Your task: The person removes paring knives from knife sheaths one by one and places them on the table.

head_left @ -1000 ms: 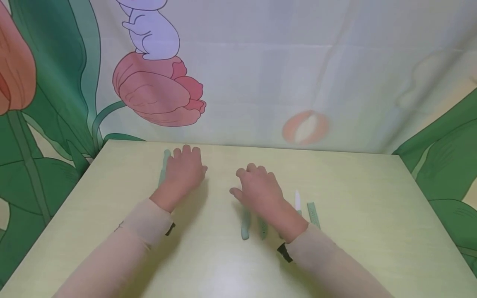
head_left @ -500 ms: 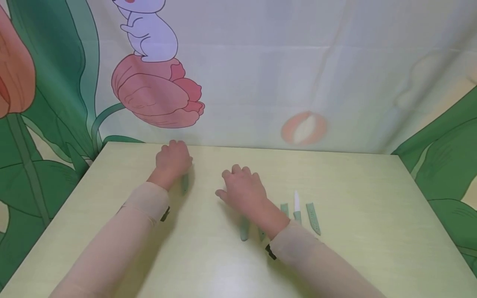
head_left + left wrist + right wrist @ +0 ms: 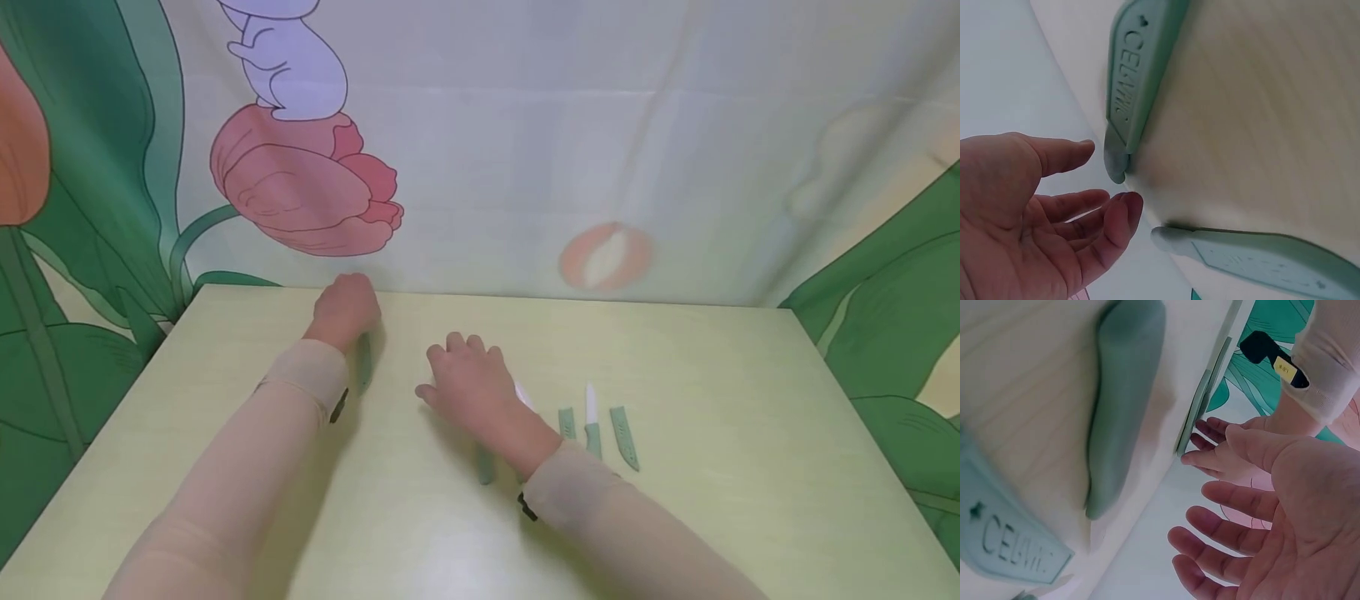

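Observation:
My left hand hovers at the far left of the table, fingers loosely bent and apart from the thumb. Two green knives in sheaths lie by it: one marked with raised letters, its end close to the thumb, and another below the fingers. In the head view only one sheath shows; my hand covers the other. My right hand, fingers spread and slightly bent, holds nothing. Beneath it lies a knife with a green handle; a green sheath is beside that, and its blade is partly hidden.
Right of my right hand lie a green sheath, a small knife with a white blade and another sheath. A printed curtain hangs behind the pale table.
My left hand has moved left and away over the sheathed knives, uncovering one and hiding the other. The right hand has shifted left, uncovering the sheath and knife on its right.

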Demonstrator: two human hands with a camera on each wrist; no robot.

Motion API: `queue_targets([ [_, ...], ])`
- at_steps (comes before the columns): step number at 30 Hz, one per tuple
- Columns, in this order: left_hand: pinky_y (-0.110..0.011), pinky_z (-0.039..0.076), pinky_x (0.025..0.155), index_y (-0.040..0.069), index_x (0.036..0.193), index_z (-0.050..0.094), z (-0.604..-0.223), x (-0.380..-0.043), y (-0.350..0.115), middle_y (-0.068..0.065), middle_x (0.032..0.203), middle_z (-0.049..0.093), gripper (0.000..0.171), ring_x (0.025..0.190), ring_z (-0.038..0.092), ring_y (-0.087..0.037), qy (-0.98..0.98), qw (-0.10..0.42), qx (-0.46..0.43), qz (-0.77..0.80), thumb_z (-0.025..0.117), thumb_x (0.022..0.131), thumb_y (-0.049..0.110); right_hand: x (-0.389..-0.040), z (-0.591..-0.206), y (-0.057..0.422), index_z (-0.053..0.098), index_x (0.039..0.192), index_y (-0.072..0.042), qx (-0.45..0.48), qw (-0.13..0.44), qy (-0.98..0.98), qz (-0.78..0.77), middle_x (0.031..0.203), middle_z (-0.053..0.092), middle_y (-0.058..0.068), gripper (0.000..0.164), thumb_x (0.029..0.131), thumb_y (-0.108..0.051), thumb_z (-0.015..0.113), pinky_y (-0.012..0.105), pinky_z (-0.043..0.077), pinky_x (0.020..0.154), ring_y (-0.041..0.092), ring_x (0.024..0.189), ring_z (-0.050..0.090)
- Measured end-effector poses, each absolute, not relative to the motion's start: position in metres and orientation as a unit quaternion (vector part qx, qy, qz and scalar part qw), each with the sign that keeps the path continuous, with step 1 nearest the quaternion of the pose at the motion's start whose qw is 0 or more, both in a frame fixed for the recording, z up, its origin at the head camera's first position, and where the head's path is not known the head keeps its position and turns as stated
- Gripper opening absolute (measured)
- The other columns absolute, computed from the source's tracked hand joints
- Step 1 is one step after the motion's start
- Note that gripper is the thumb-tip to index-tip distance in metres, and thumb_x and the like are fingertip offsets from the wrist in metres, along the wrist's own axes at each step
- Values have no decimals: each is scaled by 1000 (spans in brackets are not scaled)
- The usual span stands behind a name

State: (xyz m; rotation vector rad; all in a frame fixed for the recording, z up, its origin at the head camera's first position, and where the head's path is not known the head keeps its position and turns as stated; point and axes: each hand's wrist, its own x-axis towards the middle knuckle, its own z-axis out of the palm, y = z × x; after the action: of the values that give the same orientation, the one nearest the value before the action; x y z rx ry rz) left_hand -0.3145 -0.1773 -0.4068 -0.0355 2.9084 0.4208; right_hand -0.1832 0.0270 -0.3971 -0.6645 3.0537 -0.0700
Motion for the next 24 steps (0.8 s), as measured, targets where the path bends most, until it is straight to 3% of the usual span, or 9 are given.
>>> queue_targets([
  [5,-43,54,68,-5,97,62,-412,-321,-178,-20,96,60,14,80,58,-32,982,106,-22,155,51,96,3,-184,-397,23,69,125,-16,-214,14,977,-21,108,60,3,43,103,-52,67,42,50,80,24,91,53],
  [13,-46,56,80,-8,110,61,-410,-318,-174,-22,105,58,18,90,58,-35,974,113,-54,189,55,97,3,-188,-397,17,69,130,-17,-214,18,977,-10,111,62,3,46,102,-53,66,42,51,81,24,92,54],
  [24,-45,55,81,-6,104,63,-407,-310,-169,-19,98,60,17,85,59,-32,973,102,-63,199,51,96,3,-194,-402,7,70,121,-14,-205,42,978,-17,107,62,3,44,101,-53,67,44,51,85,26,95,58],
])
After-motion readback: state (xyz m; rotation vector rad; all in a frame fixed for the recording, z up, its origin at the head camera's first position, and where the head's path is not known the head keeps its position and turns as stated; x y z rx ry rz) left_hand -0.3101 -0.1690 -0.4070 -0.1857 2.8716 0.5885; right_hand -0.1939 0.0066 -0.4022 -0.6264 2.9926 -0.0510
